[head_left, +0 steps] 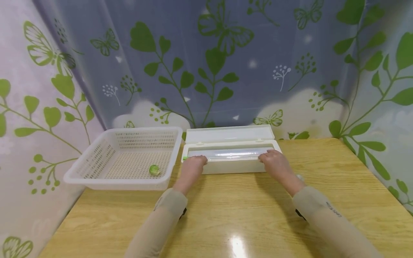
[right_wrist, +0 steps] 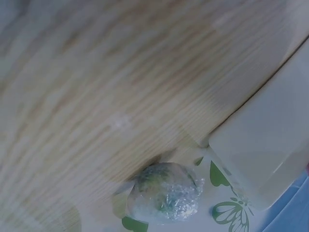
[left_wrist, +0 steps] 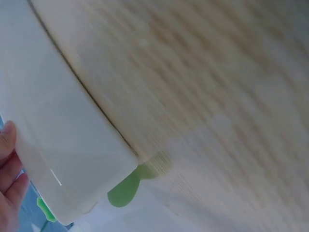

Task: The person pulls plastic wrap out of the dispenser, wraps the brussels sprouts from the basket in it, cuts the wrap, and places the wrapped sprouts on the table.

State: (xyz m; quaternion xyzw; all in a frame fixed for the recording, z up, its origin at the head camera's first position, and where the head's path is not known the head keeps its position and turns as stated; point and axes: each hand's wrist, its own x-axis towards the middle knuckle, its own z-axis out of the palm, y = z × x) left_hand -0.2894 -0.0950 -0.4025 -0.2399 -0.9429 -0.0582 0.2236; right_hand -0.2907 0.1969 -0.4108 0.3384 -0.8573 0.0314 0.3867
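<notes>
A long white cling film dispenser box [head_left: 233,167] stands on the table with its lid [head_left: 229,134] raised at the back. Inside lies a shiny roll of cling film [head_left: 230,153]. At the left end of the front rim, my left hand [head_left: 193,166] pinches the edge of the film. The left wrist view shows its thumb and curled fingers [left_wrist: 13,186] beside the box, near a green slider [left_wrist: 46,210]. Toward the right end, my right hand [head_left: 275,165] pinches the film edge too, its fingertips at the rim; the right wrist view hardly shows it.
Left of the box is a white perforated basket [head_left: 119,182], with a small round green vegetable [head_left: 154,170] inside. A film-wrapped round greenish thing [right_wrist: 165,193] sits on the wooden table [head_left: 226,215] right of the box, mostly behind my right wrist. A patterned curtain [head_left: 180,71] hangs behind.
</notes>
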